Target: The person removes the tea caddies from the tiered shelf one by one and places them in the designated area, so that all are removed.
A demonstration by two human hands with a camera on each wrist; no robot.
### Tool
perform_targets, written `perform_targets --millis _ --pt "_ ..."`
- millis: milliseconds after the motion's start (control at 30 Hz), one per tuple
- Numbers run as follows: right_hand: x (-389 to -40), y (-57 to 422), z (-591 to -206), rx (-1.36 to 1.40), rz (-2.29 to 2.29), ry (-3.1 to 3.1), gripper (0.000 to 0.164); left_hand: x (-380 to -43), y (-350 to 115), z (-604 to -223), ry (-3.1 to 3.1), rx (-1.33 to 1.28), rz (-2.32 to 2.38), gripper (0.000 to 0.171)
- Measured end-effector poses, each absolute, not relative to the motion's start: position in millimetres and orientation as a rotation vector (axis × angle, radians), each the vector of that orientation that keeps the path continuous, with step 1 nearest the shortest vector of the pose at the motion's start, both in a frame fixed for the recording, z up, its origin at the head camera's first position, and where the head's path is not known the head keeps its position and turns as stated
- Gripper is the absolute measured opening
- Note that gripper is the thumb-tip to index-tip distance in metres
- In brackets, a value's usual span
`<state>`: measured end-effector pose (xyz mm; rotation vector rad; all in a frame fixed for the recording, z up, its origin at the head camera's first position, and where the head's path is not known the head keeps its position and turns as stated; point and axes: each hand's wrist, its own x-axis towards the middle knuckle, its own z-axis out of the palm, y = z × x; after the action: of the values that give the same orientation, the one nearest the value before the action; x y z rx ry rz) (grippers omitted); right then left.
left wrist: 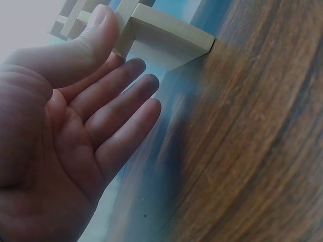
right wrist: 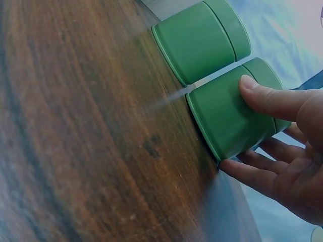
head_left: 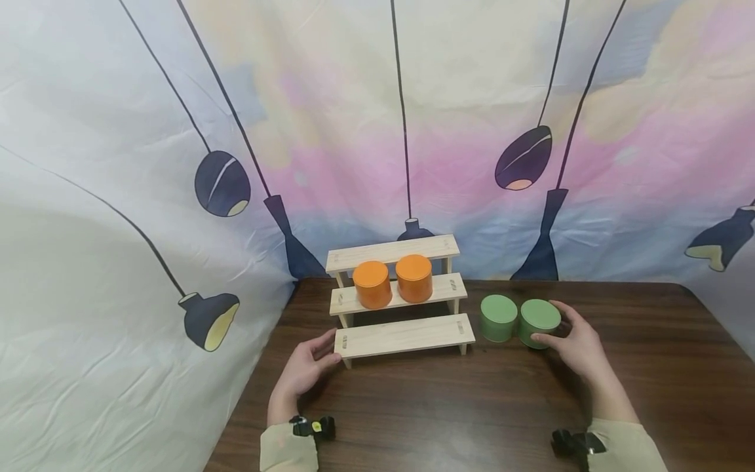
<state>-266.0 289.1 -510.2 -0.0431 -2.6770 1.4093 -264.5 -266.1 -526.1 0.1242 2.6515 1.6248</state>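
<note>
A three-step wooden display stand (head_left: pixel 407 336) rises in tiers on the table. At the left end of its lowest step, my left hand (head_left: pixel 303 370) pinches the board between thumb and index finger; the other fingers (left wrist: pixel 121 136) extend free. Two orange round tins, a left one (head_left: pixel 372 286) and a right one (head_left: pixel 415 279), sit on the middle step. Right of the stand, two lidded green tins stand upright on the table, a left one (head_left: pixel 498 319) and a right one (head_left: pixel 539 322). My right hand (head_left: pixel 580 347) grips the right green tin, thumb in front and fingers behind.
The dark wood-grain table (head_left: pixel 448 413) lies under everything. Behind it hangs a cloth backdrop (head_left: pixel 472 131) printed with lamps, close to the table's back edge. A dark band with a small device (head_left: pixel 312 427) circles the left wrist; the right wrist wears another (head_left: pixel 578 443).
</note>
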Motion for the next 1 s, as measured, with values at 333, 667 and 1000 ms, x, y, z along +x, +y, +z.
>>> perform_targets --millis 333,667,1000 --pt "-267.9 289.5 -513.7 -0.027 1.422 -2.694 0.1 -265.1 -268.8 -527.9 2.654 0.096 1.608 0.064" --pt "-270.9 293.9 -510.8 -0.027 1.387 -2.745 0.103 -268.2 -269.3 -526.7 2.636 0.106 1.628 0.065" --pt "-267.3 297.2 -512.1 -0.002 1.411 -2.75 0.105 -266.9 -267.1 -528.0 2.634 0.104 1.622 0.064"
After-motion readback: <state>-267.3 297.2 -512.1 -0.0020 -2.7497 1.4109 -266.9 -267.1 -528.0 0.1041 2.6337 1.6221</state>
